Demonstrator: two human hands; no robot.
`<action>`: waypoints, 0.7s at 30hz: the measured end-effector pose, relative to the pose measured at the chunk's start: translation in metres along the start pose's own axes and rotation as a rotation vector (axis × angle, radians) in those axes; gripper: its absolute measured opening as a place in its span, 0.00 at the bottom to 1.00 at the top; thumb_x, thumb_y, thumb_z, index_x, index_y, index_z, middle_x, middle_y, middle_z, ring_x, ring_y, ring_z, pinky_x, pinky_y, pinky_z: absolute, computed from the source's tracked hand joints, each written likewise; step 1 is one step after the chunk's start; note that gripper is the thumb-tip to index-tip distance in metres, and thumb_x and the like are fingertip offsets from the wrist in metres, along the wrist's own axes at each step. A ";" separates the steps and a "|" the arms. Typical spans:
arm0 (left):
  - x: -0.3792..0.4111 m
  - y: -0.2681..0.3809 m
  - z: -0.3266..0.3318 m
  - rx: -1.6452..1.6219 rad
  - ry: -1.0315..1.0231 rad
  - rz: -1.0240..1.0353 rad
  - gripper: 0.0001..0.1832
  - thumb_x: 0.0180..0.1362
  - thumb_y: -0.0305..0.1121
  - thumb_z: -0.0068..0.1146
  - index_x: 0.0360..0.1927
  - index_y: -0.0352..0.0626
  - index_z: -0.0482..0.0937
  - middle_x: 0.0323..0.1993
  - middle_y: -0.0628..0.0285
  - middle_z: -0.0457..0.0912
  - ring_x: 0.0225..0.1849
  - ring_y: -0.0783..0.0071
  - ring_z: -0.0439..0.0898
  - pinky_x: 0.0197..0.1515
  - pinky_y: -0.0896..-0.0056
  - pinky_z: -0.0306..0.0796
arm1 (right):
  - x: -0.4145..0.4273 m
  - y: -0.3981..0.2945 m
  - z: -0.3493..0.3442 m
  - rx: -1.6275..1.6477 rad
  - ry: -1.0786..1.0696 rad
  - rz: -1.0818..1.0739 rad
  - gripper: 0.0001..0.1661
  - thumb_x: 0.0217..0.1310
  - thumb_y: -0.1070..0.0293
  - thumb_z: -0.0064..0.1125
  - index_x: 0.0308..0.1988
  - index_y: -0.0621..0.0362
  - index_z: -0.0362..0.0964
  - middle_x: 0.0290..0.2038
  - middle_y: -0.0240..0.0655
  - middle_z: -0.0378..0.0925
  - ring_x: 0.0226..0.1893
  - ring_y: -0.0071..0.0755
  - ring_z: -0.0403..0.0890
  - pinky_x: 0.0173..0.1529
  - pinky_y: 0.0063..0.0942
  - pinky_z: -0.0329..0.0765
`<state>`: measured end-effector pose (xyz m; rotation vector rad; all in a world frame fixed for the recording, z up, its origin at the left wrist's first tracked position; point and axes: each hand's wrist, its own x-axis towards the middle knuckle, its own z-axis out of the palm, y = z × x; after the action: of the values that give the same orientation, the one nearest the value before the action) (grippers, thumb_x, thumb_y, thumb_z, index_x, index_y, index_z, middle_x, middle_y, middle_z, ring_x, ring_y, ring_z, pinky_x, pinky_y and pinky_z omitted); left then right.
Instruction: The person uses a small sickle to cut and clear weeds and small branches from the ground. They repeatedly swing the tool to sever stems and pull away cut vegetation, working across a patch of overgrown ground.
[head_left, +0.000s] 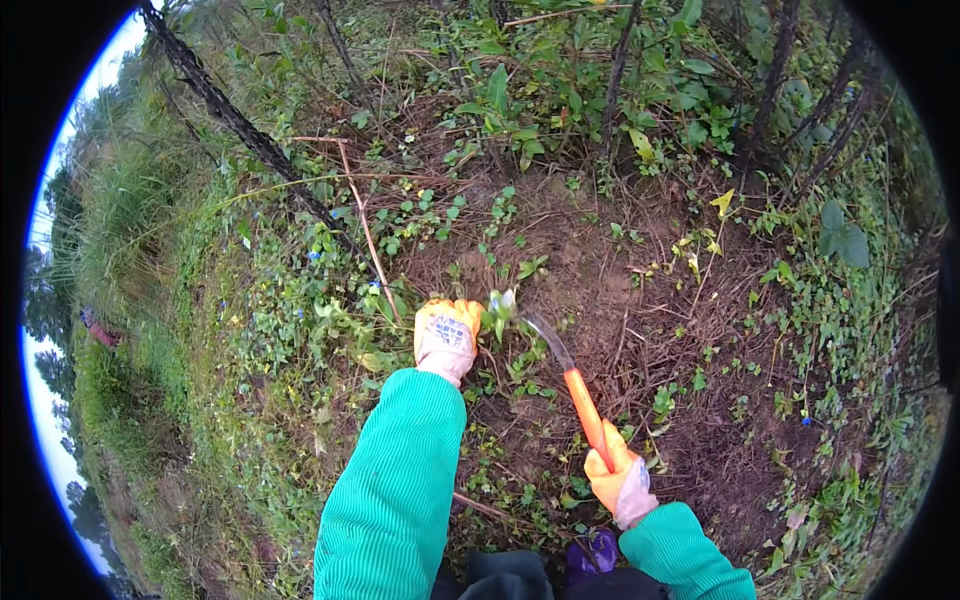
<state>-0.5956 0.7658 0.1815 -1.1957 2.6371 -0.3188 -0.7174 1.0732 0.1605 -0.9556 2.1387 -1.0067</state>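
My left hand (448, 335), in an orange-coated work glove with a green ribbed sleeve behind it, is closed on a clump of leafy weeds (495, 319) near the middle of the view. The fingertips are hidden under the glove's back. At the lower right, my right hand (616, 469), gloved alike, grips the orange handle (586, 405) of a sickle. Its curved metal blade (551, 339) points up and left, with the tip close to the weeds beside my left hand. The blade's tip is blurred.
Dark woody stems (247, 139) rise at the upper left and along the top right. A thin dry branch (360, 206) lies beyond my left hand. Low weeds surround the bare soil (577, 259). A purple shoe (591, 556) shows below. A person (101, 330) is far left.
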 end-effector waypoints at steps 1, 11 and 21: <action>-0.022 0.000 0.005 -0.042 0.079 0.057 0.22 0.47 0.45 0.67 0.45 0.54 0.73 0.41 0.66 0.78 0.47 0.67 0.78 0.54 0.62 0.67 | -0.023 0.012 -0.003 -0.032 0.037 -0.103 0.35 0.60 0.64 0.57 0.65 0.56 0.60 0.36 0.54 0.79 0.37 0.51 0.83 0.42 0.39 0.78; -0.129 -0.073 0.065 -0.223 0.054 -0.052 0.25 0.34 0.41 0.69 0.38 0.51 0.71 0.33 0.63 0.75 0.41 0.62 0.77 0.50 0.59 0.68 | 0.079 -0.054 -0.007 0.357 0.223 -0.197 0.33 0.61 0.74 0.57 0.65 0.52 0.60 0.29 0.30 0.71 0.28 0.23 0.72 0.32 0.25 0.72; 0.063 -0.043 -0.071 0.172 0.599 0.301 0.12 0.41 0.35 0.60 0.33 0.52 0.77 0.34 0.66 0.77 0.46 0.64 0.76 0.59 0.53 0.67 | 0.206 -0.107 0.009 0.127 0.076 -0.163 0.32 0.63 0.62 0.54 0.65 0.55 0.60 0.39 0.58 0.79 0.38 0.60 0.82 0.39 0.45 0.77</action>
<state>-0.6267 0.6975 0.2539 -0.7059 3.1391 -0.9476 -0.7906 0.8570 0.2020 -1.0573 2.0555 -1.2613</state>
